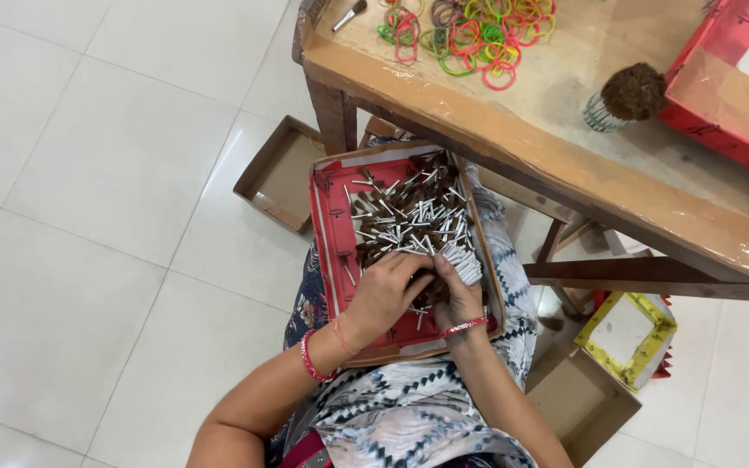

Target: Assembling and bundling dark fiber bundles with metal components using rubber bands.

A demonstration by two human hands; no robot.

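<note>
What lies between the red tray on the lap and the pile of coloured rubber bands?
In the head view, between the red tray and the rubber bands, only the wooden table's edge.

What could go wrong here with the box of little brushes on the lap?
The red box rests on the lap, not the table, so it might tip and spill the small brushes. The bunch gathered by the right hand could slip apart while the left hand reaches in. The upright bundle near the table edge might topple.
</note>
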